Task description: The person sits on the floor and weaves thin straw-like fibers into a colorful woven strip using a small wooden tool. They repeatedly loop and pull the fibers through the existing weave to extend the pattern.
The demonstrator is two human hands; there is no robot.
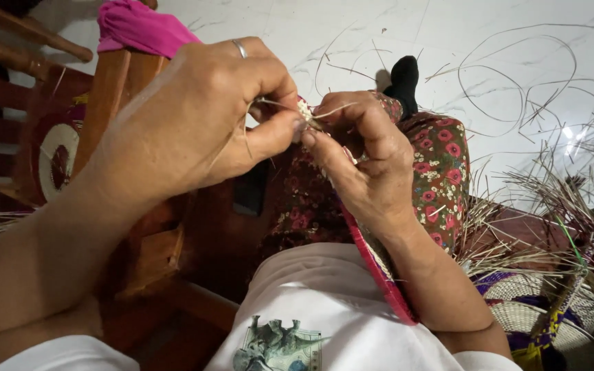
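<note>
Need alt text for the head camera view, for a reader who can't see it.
Two bare hands pinch thin straw strands at the edge of a round woven piece with a pink rim: the left hand wears a ring, the right hand steadies the edge. Loose straw and a woven basket lie on the white floor.

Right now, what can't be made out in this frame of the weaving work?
- Head view: the working edge of the woven disc is hidden behind the left hand and right hand.
- The thin fibre strand is too fine to trace past the fingers.
- The woven basket at lower right is cut off by the frame edge and covered by loose straw.
- The wooden chair is cut off at left.
</note>
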